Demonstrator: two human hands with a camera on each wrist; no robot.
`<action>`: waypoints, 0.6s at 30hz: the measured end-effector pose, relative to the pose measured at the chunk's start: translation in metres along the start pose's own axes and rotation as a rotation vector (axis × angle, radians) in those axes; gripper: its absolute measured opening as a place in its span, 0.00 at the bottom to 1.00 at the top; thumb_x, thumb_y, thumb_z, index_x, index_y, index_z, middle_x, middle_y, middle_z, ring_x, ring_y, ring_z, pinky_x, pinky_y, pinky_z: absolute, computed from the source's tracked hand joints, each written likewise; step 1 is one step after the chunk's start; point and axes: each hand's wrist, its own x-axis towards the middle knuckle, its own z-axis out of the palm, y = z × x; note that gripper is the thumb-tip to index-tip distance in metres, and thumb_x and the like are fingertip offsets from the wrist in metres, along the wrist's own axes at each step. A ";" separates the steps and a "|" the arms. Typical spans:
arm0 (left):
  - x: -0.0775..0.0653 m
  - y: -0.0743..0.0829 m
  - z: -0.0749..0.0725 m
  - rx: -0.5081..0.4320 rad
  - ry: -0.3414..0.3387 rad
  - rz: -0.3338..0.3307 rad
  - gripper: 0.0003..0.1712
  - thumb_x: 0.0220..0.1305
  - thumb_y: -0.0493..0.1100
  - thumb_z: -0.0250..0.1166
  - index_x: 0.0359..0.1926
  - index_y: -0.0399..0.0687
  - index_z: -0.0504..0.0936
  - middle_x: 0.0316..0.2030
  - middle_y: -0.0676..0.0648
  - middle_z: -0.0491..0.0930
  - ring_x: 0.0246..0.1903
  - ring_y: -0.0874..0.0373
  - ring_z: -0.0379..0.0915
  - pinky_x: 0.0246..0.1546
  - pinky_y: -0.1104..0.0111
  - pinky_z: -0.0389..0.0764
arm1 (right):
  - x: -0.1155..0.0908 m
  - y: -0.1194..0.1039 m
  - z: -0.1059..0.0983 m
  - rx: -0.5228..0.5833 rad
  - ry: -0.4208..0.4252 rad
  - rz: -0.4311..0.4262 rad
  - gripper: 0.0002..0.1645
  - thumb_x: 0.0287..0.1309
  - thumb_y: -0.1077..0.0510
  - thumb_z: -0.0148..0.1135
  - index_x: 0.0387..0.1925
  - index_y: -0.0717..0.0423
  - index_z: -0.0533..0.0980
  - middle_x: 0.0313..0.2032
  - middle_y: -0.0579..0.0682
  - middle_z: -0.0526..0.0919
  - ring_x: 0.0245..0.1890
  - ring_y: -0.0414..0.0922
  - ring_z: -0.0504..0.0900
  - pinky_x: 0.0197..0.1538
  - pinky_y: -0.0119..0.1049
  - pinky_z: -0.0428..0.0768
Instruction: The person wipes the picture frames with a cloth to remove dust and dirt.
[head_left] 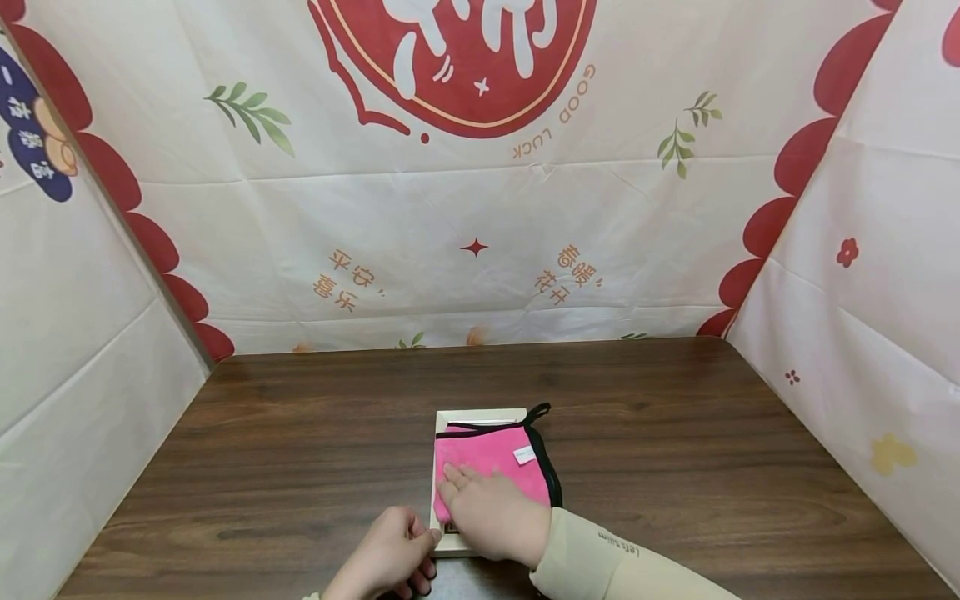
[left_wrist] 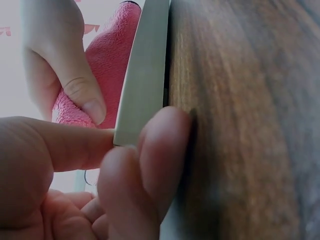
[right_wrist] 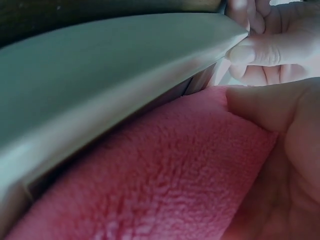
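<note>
A cream-coloured picture frame (head_left: 452,546) lies flat on the table, mostly covered by a folded pink cloth (head_left: 491,454) with black edging, a black loop and a small white label. My left hand (head_left: 390,554) pinches the frame's near left corner between thumb and fingers; the left wrist view shows the thumb (left_wrist: 75,145) against that corner. On top of the cloth rests my right hand (head_left: 495,512), its fingers laid out straight and pressing down. In the right wrist view its thumb (right_wrist: 265,105) lies on the fuzzy cloth beside the frame's raised border (right_wrist: 125,65). The frame's inside is largely hidden.
The dark wood-grain table (head_left: 315,433) spreads around the frame on all sides. Printed white fabric (head_left: 472,217) hangs behind the table's far edge and along both sides.
</note>
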 end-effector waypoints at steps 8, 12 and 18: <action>0.000 0.001 0.000 -0.015 0.004 0.009 0.15 0.64 0.42 0.59 0.24 0.37 0.74 0.14 0.49 0.77 0.10 0.65 0.72 0.09 0.72 0.73 | -0.006 -0.004 0.002 -0.069 0.032 -0.003 0.24 0.65 0.54 0.51 0.63 0.47 0.70 0.66 0.45 0.68 0.66 0.43 0.67 0.58 0.53 0.75; 0.001 0.001 0.001 -0.019 0.006 0.005 0.15 0.64 0.42 0.59 0.23 0.38 0.74 0.14 0.49 0.77 0.10 0.65 0.72 0.09 0.72 0.74 | -0.008 -0.006 0.002 -0.086 0.024 -0.002 0.24 0.66 0.53 0.50 0.63 0.47 0.69 0.66 0.45 0.68 0.66 0.43 0.67 0.58 0.53 0.75; 0.000 0.002 0.001 -0.023 0.008 -0.002 0.15 0.63 0.41 0.59 0.22 0.37 0.74 0.13 0.49 0.77 0.10 0.66 0.71 0.09 0.73 0.73 | -0.010 -0.006 0.003 -0.099 0.015 0.005 0.24 0.65 0.52 0.52 0.63 0.47 0.70 0.66 0.45 0.68 0.66 0.43 0.67 0.58 0.53 0.75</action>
